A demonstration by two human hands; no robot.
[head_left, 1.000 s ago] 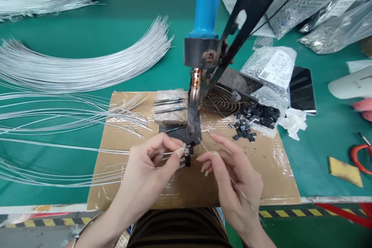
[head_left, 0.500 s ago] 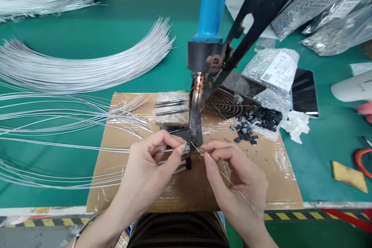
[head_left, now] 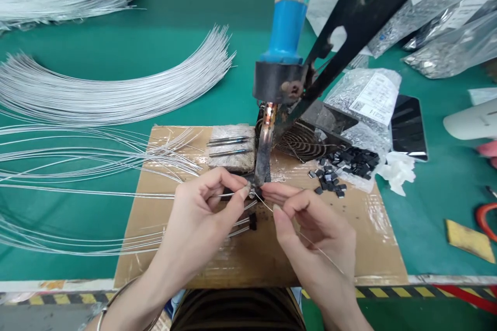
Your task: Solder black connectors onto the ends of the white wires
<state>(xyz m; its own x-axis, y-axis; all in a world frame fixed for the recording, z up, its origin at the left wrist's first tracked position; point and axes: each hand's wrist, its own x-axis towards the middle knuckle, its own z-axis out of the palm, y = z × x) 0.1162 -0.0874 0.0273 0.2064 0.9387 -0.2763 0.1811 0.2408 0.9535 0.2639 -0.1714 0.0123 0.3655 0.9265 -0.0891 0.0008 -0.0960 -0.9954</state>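
My left hand (head_left: 205, 220) pinches a pair of white wires (head_left: 151, 195) by the end, where a small metal connector (head_left: 252, 193) sticks out at the fingertips. Just above it is the tip of a soldering iron (head_left: 287, 31), clamped upright in a black stand (head_left: 330, 49). A thin strand of solder wire (head_left: 324, 253) runs through my right hand (head_left: 316, 232), held between thumb and fingers. Its end reaches the connector below the iron's tip; whether it touches is too small to tell. Wires with black ends (head_left: 253, 221) lie beneath my left hand.
Cardboard (head_left: 373, 248) covers the green table (head_left: 163, 41) under my hands. Bundles of white wires (head_left: 128, 95) lie left. A sponge block (head_left: 233, 163) holds dark metal rods. Right are a solder coil (head_left: 301, 142), small black pieces (head_left: 355, 160), plastic bags (head_left: 373, 98) and a phone (head_left: 407, 126).
The connector in my left hand and the solder in my right have come together beneath the iron's tip. My right fingers have moved slightly left and up. The view has shifted a little.
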